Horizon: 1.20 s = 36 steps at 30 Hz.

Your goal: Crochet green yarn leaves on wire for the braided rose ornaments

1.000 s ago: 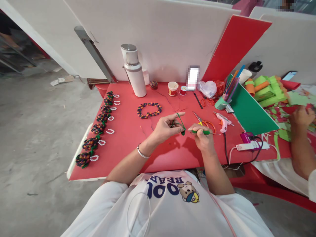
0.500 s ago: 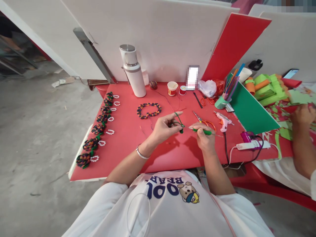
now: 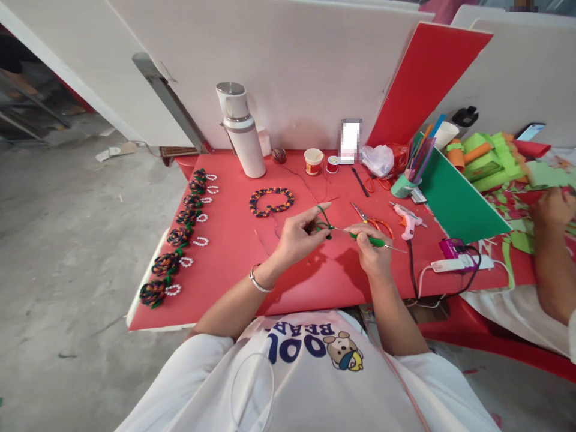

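The left hand [image 3: 297, 237] covers most of the dark piece [image 3: 329, 235] it pinches; only a loop of green yarn [image 3: 322, 217] shows clear. The hook [image 3: 369, 240] is gripped in the right hand [image 3: 374, 255], its tip too thin to make out. A pixelated patch [image 3: 351, 141] blurs something at the back of the worktop [image 3: 234, 252]. A co-worker's hand [image 3: 554, 207] is cut off by the right edge.

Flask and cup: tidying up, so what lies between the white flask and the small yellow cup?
A dark ball of yarn and, against the flask, something pale; head view.
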Tool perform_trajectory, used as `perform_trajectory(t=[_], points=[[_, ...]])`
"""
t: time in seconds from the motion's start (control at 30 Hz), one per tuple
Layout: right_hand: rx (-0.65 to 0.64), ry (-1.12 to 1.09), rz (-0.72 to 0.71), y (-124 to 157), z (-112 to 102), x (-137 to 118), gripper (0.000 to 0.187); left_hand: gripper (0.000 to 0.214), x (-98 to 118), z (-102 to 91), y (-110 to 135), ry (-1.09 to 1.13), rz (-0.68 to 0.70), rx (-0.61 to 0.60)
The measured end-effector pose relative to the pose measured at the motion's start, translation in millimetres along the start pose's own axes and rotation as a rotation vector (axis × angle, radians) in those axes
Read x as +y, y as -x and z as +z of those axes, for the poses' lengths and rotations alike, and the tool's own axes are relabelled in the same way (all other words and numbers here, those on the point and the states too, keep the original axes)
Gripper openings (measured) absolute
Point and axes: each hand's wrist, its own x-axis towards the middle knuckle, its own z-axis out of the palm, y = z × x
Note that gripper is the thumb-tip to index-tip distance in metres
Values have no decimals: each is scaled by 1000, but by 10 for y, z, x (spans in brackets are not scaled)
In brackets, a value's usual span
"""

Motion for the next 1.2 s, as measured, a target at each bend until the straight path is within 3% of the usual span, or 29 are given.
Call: perform_trajectory(t=[0.53,0.7,0.93,1.2], points=[[-63,180,-75,5,-14,-106,13,53,-94,-12,33,-401,240,81],[-59,179,-109,21,28,-123,13,49,-80,-11,37,-406,266,100],[6,286,-224,102,138,-112,14,61,-41,43,27,-140,92,136],[-11,299,-357,136,218,-80,18,90,3,38,-27,360,-229,28]])
